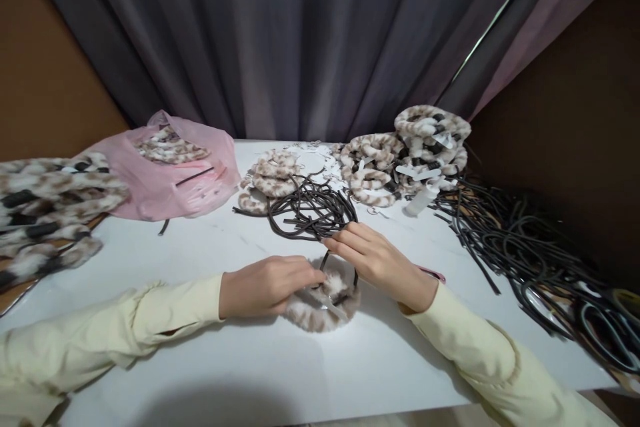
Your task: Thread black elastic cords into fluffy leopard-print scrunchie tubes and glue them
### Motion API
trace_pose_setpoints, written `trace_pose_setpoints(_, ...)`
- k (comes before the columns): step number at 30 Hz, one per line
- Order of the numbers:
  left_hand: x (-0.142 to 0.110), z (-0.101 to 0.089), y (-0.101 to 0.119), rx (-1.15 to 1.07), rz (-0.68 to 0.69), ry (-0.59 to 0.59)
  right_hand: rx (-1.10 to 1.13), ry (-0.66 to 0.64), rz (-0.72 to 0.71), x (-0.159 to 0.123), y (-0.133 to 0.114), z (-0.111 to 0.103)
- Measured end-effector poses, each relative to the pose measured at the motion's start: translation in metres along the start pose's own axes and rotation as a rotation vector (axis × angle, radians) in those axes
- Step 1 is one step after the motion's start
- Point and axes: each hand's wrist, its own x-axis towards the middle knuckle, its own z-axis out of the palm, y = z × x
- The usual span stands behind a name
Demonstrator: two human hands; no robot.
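A furry ring (320, 320), white with brown spots, lies on the table in front of me. My left hand (274, 283) is closed at its left side, fingers pinched on the fur piece. Across the ring shows a clear plastic strip (333, 307). Above it my right hand (375, 253) is closed on a dark cord (326, 259) that runs down toward the ring. Just beyond the hands rests a tangled pile of dark cords (313, 207). What exactly lies beneath my left fingers is hidden.
Furry rings (430, 127) are stacked at the back right beside a small white bottle (423, 200). More dark cords (525, 233) spread along the right edge. A pink plastic bag (175, 190) and furry pieces (55, 193) occupy the left. White tags (320, 160) lie behind the cords.
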Motion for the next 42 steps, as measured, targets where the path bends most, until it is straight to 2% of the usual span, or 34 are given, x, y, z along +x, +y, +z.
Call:
trace_pose_setpoints(4, -0.002, 0.004, -0.001, 0.001, -0.067, 0.041, -0.040, 0.008, 0.052, -0.002, 0.005, 0.007)
trace_pose_setpoints(8, -0.004, 0.007, -0.004, 0.046, -0.134, 0.098, 0.082, 0.278, 0.384, -0.003, 0.008, 0.013)
trace_pose_setpoints(9, -0.004, 0.007, -0.004, 0.065, -0.159, 0.118, 0.135, 0.347, 0.436, -0.002, 0.006, 0.013)
trace_pose_setpoints(11, -0.004, 0.007, -0.006, 0.109, -0.197, 0.155, 0.260, 0.401, 0.427, 0.000, -0.002, 0.010)
trace_pose_setpoints(14, -0.003, 0.006, -0.007, 0.190, -0.130, 0.193, 0.420, 0.290, 0.323, 0.005, -0.018, 0.008)
trace_pose_setpoints(17, -0.002, 0.004, -0.007, 0.316, 0.068, 0.204, 0.460, 0.127, 0.331, 0.008, -0.028, 0.012)
trace_pose_setpoints(19, -0.003, 0.003, -0.007, 0.381, 0.151, 0.193, 0.494, 0.052, 0.334, 0.009, -0.030, 0.015)
trace_pose_setpoints(23, -0.004, 0.003, -0.007, 0.384, 0.184, 0.189, 0.676, 0.002, 0.341, 0.010, -0.030, 0.012)
trace_pose_setpoints(30, -0.002, 0.003, -0.003, 0.276, 0.100, 0.210, 0.825, -0.027, 0.472, 0.010, -0.032, 0.007)
trace_pose_setpoints(37, 0.002, 0.012, 0.001, 0.270, -0.027, 0.337, 0.708, 0.098, 0.559, 0.008, -0.036, 0.014)
trace_pose_setpoints(42, 0.004, 0.016, 0.000, 0.229, -0.154, 0.327, 0.664, 0.113, 0.552, 0.007, -0.037, 0.017)
